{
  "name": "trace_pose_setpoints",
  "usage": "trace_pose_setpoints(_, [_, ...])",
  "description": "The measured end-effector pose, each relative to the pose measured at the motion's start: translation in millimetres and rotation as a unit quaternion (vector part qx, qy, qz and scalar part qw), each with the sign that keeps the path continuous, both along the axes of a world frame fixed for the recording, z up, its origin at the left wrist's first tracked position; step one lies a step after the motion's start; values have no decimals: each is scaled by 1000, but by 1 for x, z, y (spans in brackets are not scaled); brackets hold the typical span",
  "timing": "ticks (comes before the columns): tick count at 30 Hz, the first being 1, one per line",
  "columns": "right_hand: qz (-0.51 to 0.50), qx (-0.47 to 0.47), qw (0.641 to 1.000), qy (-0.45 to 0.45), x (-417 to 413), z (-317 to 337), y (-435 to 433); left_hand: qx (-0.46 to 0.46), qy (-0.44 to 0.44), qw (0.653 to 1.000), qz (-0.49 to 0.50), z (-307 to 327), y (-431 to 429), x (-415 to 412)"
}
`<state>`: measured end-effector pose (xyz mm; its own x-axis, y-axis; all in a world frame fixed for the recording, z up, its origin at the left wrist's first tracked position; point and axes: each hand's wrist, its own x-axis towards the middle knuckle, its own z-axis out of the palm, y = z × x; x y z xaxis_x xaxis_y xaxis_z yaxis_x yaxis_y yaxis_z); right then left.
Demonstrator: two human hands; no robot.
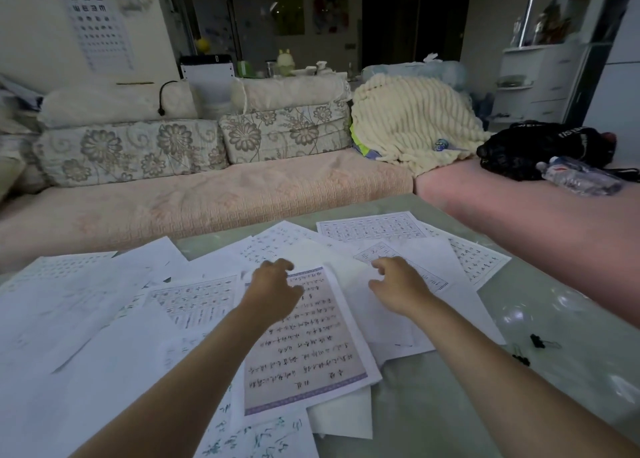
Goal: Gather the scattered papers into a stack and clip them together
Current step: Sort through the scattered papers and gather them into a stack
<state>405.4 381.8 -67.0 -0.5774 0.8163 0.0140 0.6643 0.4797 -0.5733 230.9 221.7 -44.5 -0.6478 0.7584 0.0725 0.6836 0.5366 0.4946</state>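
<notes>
Several white papers (104, 305) lie scattered and overlapping across a glass table (540, 305). A sheet with a purple border and handwriting (311, 346) lies on top in the middle. My left hand (273, 284) hovers over that sheet's far end, fingers loosely bent, holding nothing. My right hand (398, 284) reaches over blank sheets (415, 260) to its right, fingers relaxed and spread. Two black binder clips (536, 340) (521, 357) lie on the glass at the right, beside the papers.
A sofa (207, 197) with floral cushions runs behind the table. A cream blanket (412, 125), a black bag (540, 149) and a plastic bottle (581, 178) sit on its right part. The table's right side shows bare glass.
</notes>
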Motion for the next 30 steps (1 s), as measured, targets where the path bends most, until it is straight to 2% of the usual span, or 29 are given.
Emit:
trace_pose_setpoints(5, [-75, 36, 993, -81, 34, -7, 42, 11, 30, 993, -117, -5, 62, 32])
trace_pose_setpoints(8, [-97, 37, 989, -109, 43, -10, 60, -51, 55, 981, -177, -15, 94, 40])
trace_pose_setpoints(10, [-92, 27, 981, -167, 43, -13, 68, -92, 71, 971, -210, -18, 112, 44])
trace_pose_setpoints(12, [-88, 25, 976, -199, 42, -16, 74, -142, 54, 960, -236, -22, 129, 44])
trace_pose_setpoints(16, [-99, -2, 981, -166, 43, -13, 86, -224, 55, 937, -263, -25, 154, 38])
trace_pose_setpoints(19, [-113, -76, 988, -69, 45, -14, 97, -228, 57, 936, -262, -27, 166, 32])
trace_pose_setpoints(21, [-127, -116, 985, -10, 47, -16, 104, -209, 77, 940, -259, -28, 174, 31])
trace_pose_setpoints(24, [-138, -120, 982, 53, 55, -15, 112, -162, 95, 948, -258, -30, 190, 26])
trace_pose_setpoints(28, [-141, -129, 977, 95, 64, -17, 117, -89, 10, 956, -278, -32, 202, 27])
trace_pose_setpoints(30, [-141, -147, 973, 104, 68, -20, 120, -31, -35, 968, -246, -29, 205, 31])
